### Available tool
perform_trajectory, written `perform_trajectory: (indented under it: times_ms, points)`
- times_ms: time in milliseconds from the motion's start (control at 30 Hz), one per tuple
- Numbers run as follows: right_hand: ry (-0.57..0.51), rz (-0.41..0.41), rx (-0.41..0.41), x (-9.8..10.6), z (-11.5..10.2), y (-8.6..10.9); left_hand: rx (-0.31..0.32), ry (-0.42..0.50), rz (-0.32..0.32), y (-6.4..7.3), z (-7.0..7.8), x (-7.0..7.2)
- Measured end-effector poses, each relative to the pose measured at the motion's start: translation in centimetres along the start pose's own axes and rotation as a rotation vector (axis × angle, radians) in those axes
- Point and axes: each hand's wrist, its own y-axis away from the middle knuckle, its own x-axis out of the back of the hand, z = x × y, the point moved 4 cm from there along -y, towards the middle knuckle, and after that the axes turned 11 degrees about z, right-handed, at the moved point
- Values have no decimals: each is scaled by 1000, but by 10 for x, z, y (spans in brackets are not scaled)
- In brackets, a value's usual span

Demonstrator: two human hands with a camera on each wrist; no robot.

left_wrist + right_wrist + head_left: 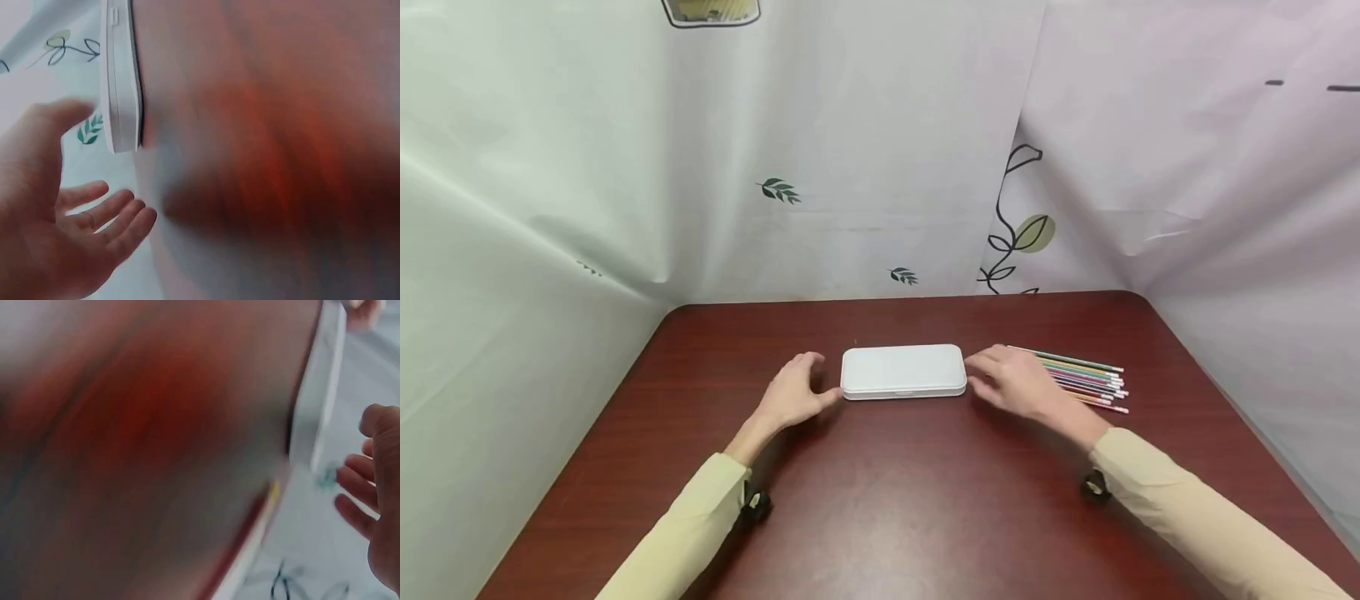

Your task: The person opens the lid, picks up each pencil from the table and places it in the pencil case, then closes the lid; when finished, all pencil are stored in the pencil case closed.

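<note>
A white case (904, 368) lies flat near the middle of a dark red-brown table (887, 500); its lid is down, its long side faces the person, and a small catch (904, 393) sits midway along that front side.

A person's two bare hands flank it; the left hand (790, 392) is at the case's left end, thumb wide of the relaxed fingers, the thumb tip just beside the near left corner (whether it touches, I cannot tell from above; the left wrist view shows a slight gap); the right hand (1011, 381) is at the right end, palm down in the head view, its fingers loosely bent and spread, their tips just beside the edge; the right wrist view, though blurred, shows them apart from the case.

To the right of the case, partly hidden by the right hand and wrist, coloured pencils (1086, 377) lie side by side in a loose bundle on the table; they slant slightly, with white ends toward the right.

Both arms wear pale yellowish sleeves (681, 525); a small black device (756, 505) shows under the left wrist, and a matching one under the right.

Behind and around the table hangs a creased whitish sheet (865, 125); it bears green leaf sprigs (778, 190) and, right of centre, a black-lined vine (1033, 233).
</note>
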Motion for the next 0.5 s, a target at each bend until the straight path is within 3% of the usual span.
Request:
perform_trajectory:
  times_ms: [133,233,400,500]
  points:
    - [-42,-60,75,-33,-23,-10,-27,58,-107,-4,2,-19]
    - [-67,-105,61,-49,-33,-15,-32,76,-145,-6,7,-29]
    - [-75,-129,-17,-64,-37,-22,-12,80,-85,-12,10,-34]
    - [-63,-143,-24,-68,-38,-25,-8,94,-60,-14,10,-34]
